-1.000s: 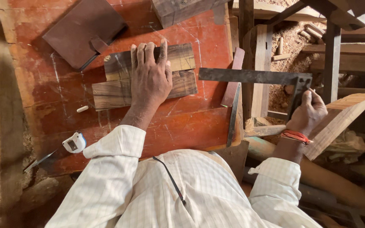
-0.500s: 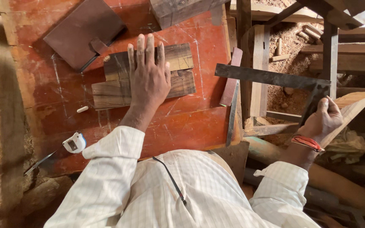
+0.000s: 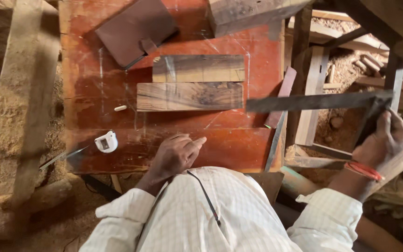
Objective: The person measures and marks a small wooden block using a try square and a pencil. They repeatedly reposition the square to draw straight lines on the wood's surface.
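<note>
try square (image 3: 318,101) over red workbench (image 3: 239,144), sawdust floor (image 3: 19,116).

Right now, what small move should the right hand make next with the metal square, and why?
Probably bring the metal square left onto the two wood pieces. The right hand holds it beyond the red bench edge, only its blade tip near them; the left hand is off the wood.
</note>
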